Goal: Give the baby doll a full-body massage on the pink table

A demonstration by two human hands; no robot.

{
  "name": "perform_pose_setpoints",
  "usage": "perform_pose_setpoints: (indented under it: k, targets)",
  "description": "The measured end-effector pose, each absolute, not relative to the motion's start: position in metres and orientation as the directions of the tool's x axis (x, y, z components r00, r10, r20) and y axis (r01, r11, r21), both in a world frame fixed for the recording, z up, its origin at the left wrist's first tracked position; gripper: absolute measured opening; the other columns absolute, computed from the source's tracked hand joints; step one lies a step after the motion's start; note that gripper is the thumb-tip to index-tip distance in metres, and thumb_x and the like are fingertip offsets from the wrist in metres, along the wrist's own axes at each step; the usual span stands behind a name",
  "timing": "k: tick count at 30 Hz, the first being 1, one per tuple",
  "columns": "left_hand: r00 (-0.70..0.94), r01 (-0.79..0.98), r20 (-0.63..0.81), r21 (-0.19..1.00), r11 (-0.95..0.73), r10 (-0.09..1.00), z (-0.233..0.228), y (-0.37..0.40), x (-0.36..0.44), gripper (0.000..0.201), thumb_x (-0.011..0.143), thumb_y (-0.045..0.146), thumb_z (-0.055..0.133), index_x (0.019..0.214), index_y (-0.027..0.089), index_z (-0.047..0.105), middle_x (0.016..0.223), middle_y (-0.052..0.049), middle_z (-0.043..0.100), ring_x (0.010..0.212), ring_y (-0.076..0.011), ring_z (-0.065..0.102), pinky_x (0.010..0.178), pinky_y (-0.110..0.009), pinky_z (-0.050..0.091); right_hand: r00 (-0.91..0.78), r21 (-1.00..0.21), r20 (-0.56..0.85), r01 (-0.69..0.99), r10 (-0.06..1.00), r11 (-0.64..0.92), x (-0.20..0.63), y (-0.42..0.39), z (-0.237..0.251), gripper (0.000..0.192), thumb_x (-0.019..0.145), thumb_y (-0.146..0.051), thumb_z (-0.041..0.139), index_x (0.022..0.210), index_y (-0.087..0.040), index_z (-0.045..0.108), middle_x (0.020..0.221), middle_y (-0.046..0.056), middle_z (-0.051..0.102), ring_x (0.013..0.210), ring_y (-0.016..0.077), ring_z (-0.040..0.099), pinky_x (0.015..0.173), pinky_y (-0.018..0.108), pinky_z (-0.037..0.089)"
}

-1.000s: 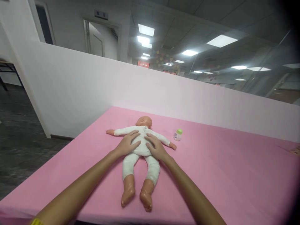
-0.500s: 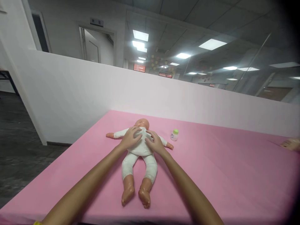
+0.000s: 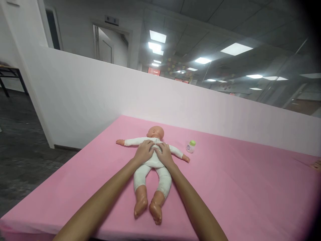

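A baby doll [image 3: 153, 163] with a soft white body lies on its back on the pink-covered table [image 3: 100, 174], its bare feet towards me. Both doll arms are spread out sideways, and its head [image 3: 156, 132] is turned to the left. My left hand [image 3: 144, 151] lies over the left side of the doll's chest, fingers reaching inward and slightly bent. On the other side of the chest rests my right hand [image 3: 163, 154], also laid flat with slightly bent fingers. The thumbs nearly meet at the middle. My hands cover part of the torso.
A small clear bottle [image 3: 191, 146] with a green cap stands right of the doll. At the far right edge, part of a light tan object [image 3: 316, 165] shows. A white low wall [image 3: 170, 97] runs behind the table, with glass above. Dark floor lies left.
My hands have come closer together on the doll's chest, and more of the doll's head and arms shows. The camera view has shifted slightly; the bottle stays beside the doll.
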State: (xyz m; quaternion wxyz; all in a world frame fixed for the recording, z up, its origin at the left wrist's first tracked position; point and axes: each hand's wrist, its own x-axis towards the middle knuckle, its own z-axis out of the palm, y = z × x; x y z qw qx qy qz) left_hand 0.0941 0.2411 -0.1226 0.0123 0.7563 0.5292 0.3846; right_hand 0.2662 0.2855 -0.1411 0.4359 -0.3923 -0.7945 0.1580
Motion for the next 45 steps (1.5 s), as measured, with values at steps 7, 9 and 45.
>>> perform_pose_setpoints:
  k: [7, 9, 45]
  targets:
    - [0.037, 0.797, 0.611, 0.459, -0.392, 0.791, -0.118, 0.238, 0.098, 0.010, 0.091, 0.025, 0.058, 0.094, 0.022, 0.067, 0.104, -0.009, 0.067, 0.106, -0.0297, 0.059, 0.098, -0.050, 0.050, -0.243, -0.613, 0.610, 0.459, 0.754, 0.643, 0.264, 0.283, -0.136, 0.011, 0.090, -0.030, 0.064, 0.081, -0.023, 0.061, 0.090, 0.005, 0.065, 0.095, 0.0262, 0.057, 0.092, 0.043, 0.048]
    - [0.027, 0.794, 0.643, 0.451, -0.408, 0.765, -0.119, 0.237, 0.098, 0.009, 0.090, 0.025, 0.060, 0.095, 0.022, 0.067, 0.104, -0.009, 0.066, 0.106, -0.0294, 0.059, 0.098, -0.050, 0.050, -0.219, -0.609, 0.637, 0.446, 0.740, 0.656, 0.265, 0.283, -0.137, 0.009, 0.088, -0.029, 0.065, 0.083, -0.023, 0.060, 0.092, 0.005, 0.064, 0.097, 0.0261, 0.057, 0.094, 0.043, 0.048]
    - [0.007, 0.802, 0.644, 0.453, -0.389, 0.765, -0.128, 0.246, 0.099, 0.029, 0.084, 0.025, 0.068, 0.113, 0.021, 0.071, 0.122, -0.009, 0.067, 0.119, -0.0305, 0.060, 0.108, -0.048, 0.047, -0.256, -0.597, 0.634, 0.437, 0.730, 0.673, 0.273, 0.293, -0.151, 0.033, 0.085, -0.032, 0.071, 0.116, -0.022, 0.068, 0.122, 0.010, 0.068, 0.123, 0.0304, 0.058, 0.111, 0.049, 0.045]
